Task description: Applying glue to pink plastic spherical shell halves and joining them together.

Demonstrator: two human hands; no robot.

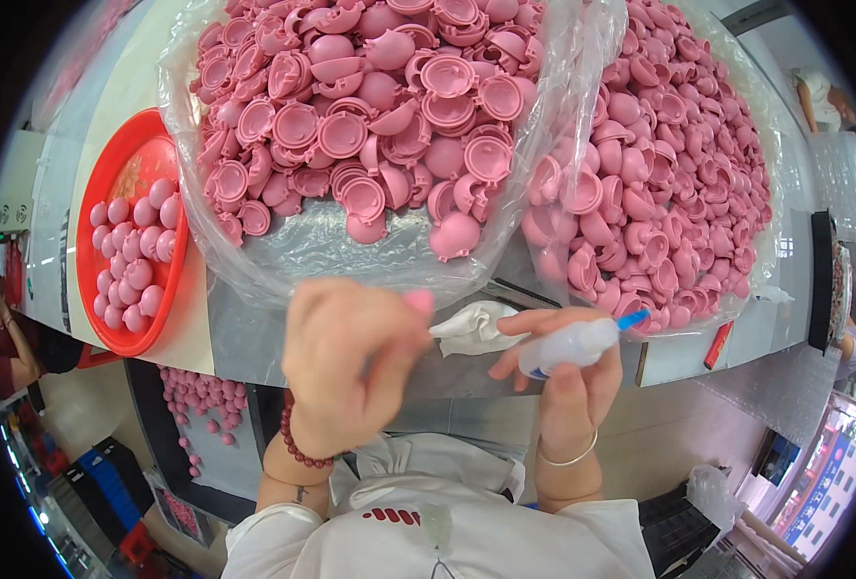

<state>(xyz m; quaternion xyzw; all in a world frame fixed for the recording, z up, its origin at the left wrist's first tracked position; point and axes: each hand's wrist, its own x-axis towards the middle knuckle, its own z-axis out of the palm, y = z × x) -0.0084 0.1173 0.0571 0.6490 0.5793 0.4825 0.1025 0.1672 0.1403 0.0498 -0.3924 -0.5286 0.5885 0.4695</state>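
Note:
My right hand [578, 386] is wrapped around a small white squeeze bottle [568, 349] with a thin blue nozzle, tipped so the nozzle points up and to the right. My left hand [351, 357], smeared by motion, is closed in front of the nearer edge of a clear plastic bag. A bright pink patch [418, 301] shows at its fingertips; what the fingers hold cannot be made out. Between the hands lies a crumpled white cloth [474, 328]. Beyond them, many pink half-shells [341, 135] with hinge tabs fill the clear bag [298, 265].
A second clear bag [640, 333] of pink shells [669, 193] stands at the right. At the left, a red oval basin [88, 280] holds pink closed balls [134, 241]. More pink balls [206, 400] sit in a low dark bin [148, 400]. A red tool [718, 345] lies at the table's right edge.

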